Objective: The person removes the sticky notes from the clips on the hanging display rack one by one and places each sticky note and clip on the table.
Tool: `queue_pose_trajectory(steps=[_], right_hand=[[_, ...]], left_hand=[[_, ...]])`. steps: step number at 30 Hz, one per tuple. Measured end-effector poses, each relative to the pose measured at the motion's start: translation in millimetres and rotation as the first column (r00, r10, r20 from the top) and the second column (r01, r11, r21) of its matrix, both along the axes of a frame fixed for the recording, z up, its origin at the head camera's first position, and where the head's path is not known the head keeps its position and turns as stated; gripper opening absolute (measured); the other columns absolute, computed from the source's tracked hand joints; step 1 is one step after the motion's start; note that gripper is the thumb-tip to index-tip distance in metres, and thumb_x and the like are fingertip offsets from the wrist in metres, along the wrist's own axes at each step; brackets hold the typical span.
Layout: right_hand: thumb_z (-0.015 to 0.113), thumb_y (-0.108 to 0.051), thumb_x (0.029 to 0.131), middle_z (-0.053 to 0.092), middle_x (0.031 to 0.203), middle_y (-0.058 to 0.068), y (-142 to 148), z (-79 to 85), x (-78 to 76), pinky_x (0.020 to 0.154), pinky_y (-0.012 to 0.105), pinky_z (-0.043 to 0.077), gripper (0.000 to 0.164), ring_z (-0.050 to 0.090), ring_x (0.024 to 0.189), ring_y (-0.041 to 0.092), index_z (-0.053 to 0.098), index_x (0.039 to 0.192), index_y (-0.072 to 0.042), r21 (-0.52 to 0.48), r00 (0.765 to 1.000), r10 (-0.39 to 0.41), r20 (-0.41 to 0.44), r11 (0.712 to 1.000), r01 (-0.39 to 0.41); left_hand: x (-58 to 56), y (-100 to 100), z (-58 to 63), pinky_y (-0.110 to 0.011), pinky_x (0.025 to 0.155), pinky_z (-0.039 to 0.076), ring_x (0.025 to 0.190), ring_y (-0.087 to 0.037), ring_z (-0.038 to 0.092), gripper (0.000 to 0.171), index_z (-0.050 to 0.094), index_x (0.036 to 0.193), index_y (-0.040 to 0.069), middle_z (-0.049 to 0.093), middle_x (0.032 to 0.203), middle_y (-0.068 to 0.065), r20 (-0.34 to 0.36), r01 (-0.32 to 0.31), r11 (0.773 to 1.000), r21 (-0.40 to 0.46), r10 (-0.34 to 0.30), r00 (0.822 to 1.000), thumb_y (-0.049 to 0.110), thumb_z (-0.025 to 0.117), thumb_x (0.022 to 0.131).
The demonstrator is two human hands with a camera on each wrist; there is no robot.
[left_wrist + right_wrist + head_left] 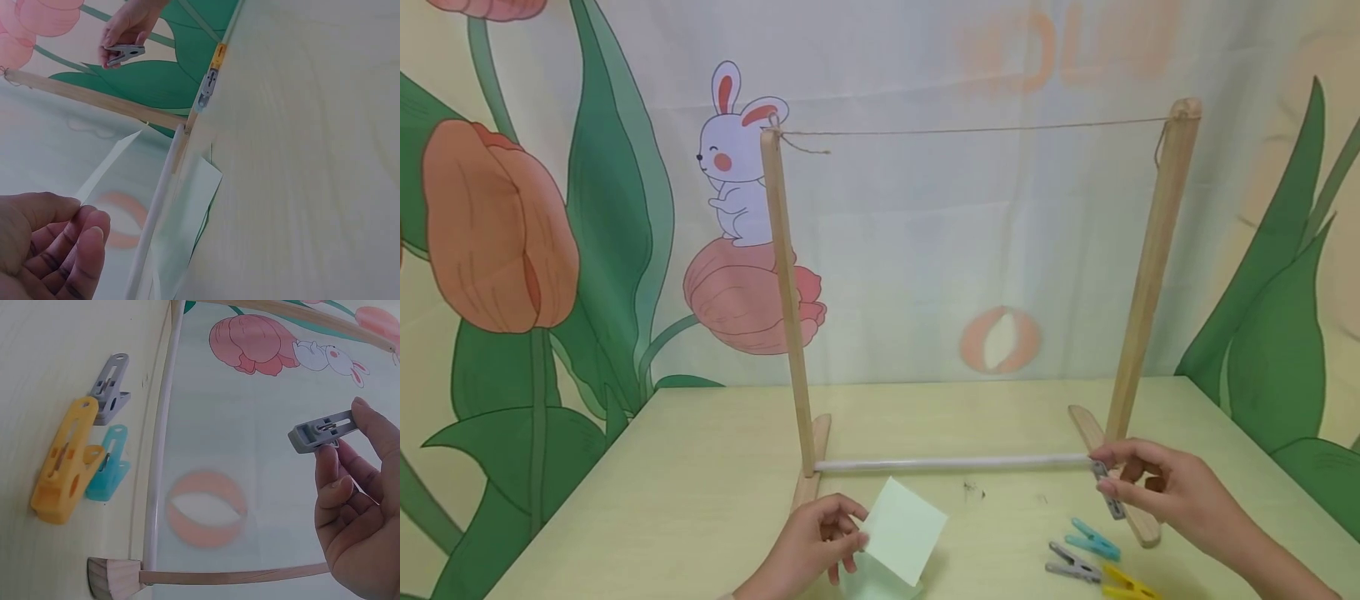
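My left hand (823,537) pinches one pale green paper square (906,532) by its edge, held up off the table. More pale green sheets (187,219) lie on the table just below it. A grey clothespin (322,431) is held between the thumb and fingers of my right hand (1180,483), above the right foot of the wooden frame. Three more clothespins lie on the table near that hand: a teal one (1093,540), a grey one (1073,563) and a yellow one (1127,583).
A string (977,130) is tied between two wooden posts, the left post (790,308) and the right post (1150,275). A white rod (955,463) joins them near the table (715,450). Behind hangs a printed cloth (910,250) with tulips and a rabbit.
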State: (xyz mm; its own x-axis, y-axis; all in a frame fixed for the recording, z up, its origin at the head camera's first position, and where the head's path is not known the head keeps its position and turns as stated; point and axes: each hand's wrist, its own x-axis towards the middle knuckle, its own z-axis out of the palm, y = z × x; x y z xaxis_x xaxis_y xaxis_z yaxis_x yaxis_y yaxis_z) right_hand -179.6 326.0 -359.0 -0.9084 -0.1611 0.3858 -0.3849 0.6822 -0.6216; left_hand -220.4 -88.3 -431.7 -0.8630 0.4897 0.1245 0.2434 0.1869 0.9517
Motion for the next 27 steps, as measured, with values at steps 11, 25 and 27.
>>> queue_pose_trajectory(steps=[11,25,27], right_hand=[[0.070,-0.015,0.087,0.065,0.080,-0.015,7.3,-10.4,0.5,0.053,0.019,0.044,0.024,0.054,0.068,0.004,0.067,0.109,-0.008,0.022,0.998,-0.056,0.041,0.998,0.055],[0.070,-0.019,0.087,0.067,0.082,-0.017,18.5,-27.0,0.9,0.047,0.022,0.044,0.029,0.053,0.068,0.001,0.067,0.112,-0.005,0.028,0.986,-0.104,0.134,0.994,0.101],[0.069,-0.022,0.088,0.068,0.083,-0.014,19.8,-29.2,1.0,0.047,0.023,0.044,0.032,0.052,0.068,0.000,0.066,0.114,-0.005,0.039,0.976,-0.121,0.180,0.993,0.116]], left_hand=[[2.0,-6.2,-5.6,-0.020,0.042,0.050,0.056,-0.005,0.060,0.023,0.059,0.106,-0.008,0.066,0.083,-0.021,0.013,-0.003,1.000,-0.025,0.004,1.000,0.005,0.065,0.089],[4.1,-11.2,-11.7,-0.015,0.044,0.047,0.057,-0.006,0.059,0.020,0.059,0.104,-0.008,0.066,0.079,-0.012,0.093,0.009,1.000,-0.026,-0.007,0.996,0.005,0.064,0.089],[4.3,-11.9,-13.2,-0.015,0.044,0.046,0.057,-0.006,0.059,0.020,0.060,0.104,-0.007,0.064,0.078,-0.009,0.096,0.014,0.999,-0.029,-0.011,0.995,0.005,0.064,0.089]])
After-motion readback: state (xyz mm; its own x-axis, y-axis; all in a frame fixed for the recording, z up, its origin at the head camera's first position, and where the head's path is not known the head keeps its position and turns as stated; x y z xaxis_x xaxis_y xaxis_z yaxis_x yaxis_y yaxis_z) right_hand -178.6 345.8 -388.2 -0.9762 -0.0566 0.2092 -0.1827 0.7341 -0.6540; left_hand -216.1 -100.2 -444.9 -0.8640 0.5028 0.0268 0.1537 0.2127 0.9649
